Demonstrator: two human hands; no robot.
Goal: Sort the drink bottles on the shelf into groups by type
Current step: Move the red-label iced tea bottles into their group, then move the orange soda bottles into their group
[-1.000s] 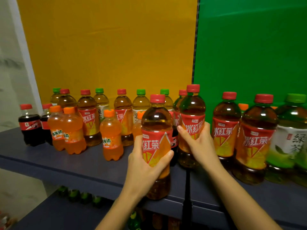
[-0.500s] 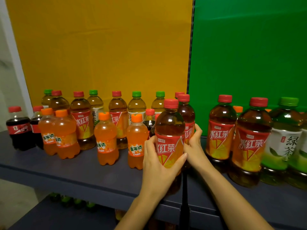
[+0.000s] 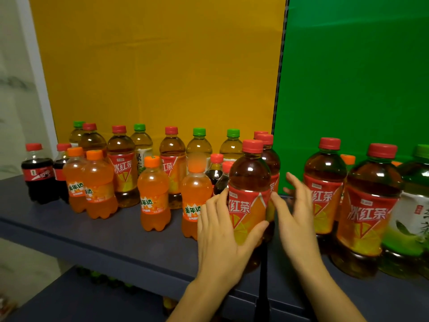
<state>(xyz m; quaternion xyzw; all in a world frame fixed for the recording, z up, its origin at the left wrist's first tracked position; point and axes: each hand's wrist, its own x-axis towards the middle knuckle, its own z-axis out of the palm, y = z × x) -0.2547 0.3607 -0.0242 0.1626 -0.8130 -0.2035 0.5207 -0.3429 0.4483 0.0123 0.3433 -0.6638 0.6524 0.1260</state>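
My left hand (image 3: pixel 220 240) is wrapped around a red-capped iced tea bottle (image 3: pixel 249 173) standing near the front edge of the dark shelf (image 3: pixel 116 240). Close behind it stands a second iced tea bottle (image 3: pixel 270 156). My right hand (image 3: pixel 294 217) hovers just right of these two with fingers spread, holding nothing. Two more iced tea bottles (image 3: pixel 325 173) stand to the right, then a large green tea bottle (image 3: pixel 415 205). To the left are small orange soda bottles (image 3: pixel 153 201) and cola bottles (image 3: pixel 38 177). Iced tea and green-capped tea bottles (image 3: pixel 199 147) alternate along the back row.
A black upright post (image 3: pixel 262 287) crosses the shelf's front edge below my hands. The back panel is yellow (image 3: pixel 162 66) on the left and green (image 3: pixel 348 66) on the right. A lower shelf (image 3: pixel 69 298) holds several more bottles. A white wall (image 3: pixel 18 89) borders the left end.
My left hand has moved its iced tea bottle rightward, up against the second one. My right hand has let go of that second bottle and opened.
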